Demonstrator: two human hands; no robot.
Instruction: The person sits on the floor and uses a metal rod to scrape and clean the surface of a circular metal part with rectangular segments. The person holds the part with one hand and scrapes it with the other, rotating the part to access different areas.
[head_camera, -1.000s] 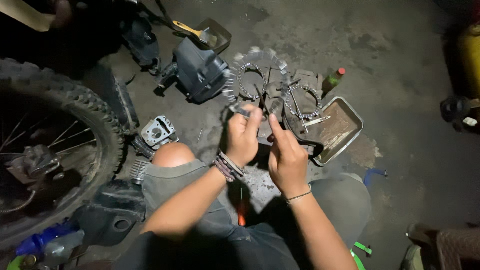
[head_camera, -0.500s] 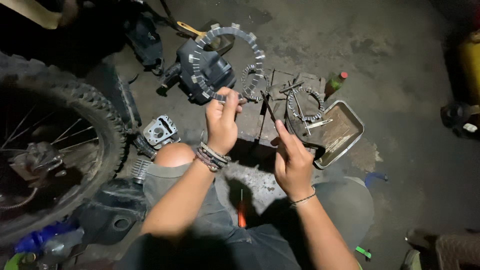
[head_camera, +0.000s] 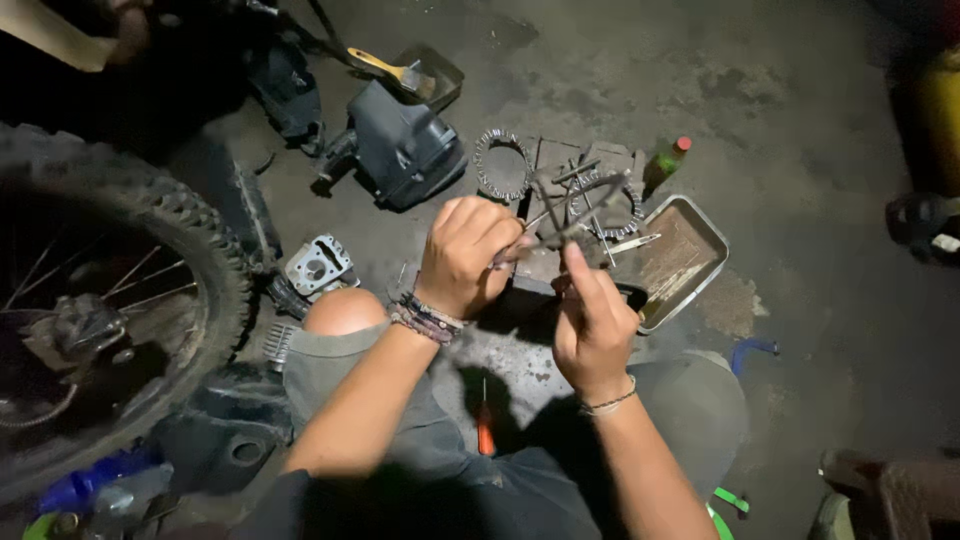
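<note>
1. Two hands work above the floor: the left hand (head_camera: 465, 255) grips a thin metal part (head_camera: 560, 235), raised over the tray (head_camera: 700, 275).
2. The right hand (head_camera: 592, 325) pinches its near end (what exactly, I cannot tell).
3. Best keep both grips firm.

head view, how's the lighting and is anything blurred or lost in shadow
Head view: light pools on the hands, left hand and right hand, and the metal tray; the thin metal part they hold is slightly blurred; the tyre and frame corners sink into dark shadow.
</note>
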